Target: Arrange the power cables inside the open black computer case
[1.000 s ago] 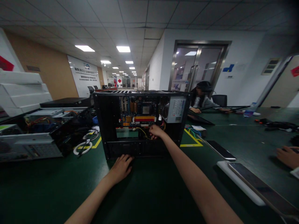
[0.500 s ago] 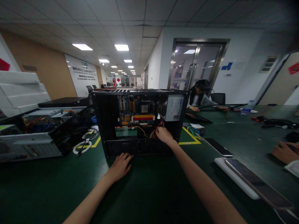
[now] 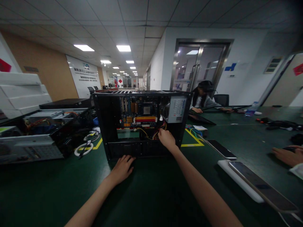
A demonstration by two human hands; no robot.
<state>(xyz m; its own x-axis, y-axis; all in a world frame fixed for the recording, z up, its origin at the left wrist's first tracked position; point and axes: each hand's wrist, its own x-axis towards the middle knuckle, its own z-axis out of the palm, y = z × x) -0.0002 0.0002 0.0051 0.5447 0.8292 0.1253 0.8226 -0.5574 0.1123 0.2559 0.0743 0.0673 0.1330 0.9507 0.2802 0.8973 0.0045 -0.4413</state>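
An open black computer case [image 3: 124, 149] stands in front of me on the green table. Inside it are a motherboard [image 3: 138, 110] with red and yellow slots and, at the upper right, a silver power supply [image 3: 178, 109]. My right hand [image 3: 167, 138] reaches into the lower right of the case, its fingers closed around a bundle of power cables [image 3: 155, 135]. A yellow cable runs left from that bundle. My left hand [image 3: 123, 169] lies with fingers spread at the lower front edge of the case, resting on the table.
Another opened computer case [image 3: 47, 145] lies to the left, with coiled white cables [image 3: 84, 149] beside it. Phones [image 3: 260, 186] and a white slab lie at the right. A co-worker's hands [image 3: 287, 155] rest at the right edge. A person [image 3: 204, 97] sits across the table.
My hands and the case stay almost where they were. The co-worker's hands at the right edge have shifted slightly to the left.
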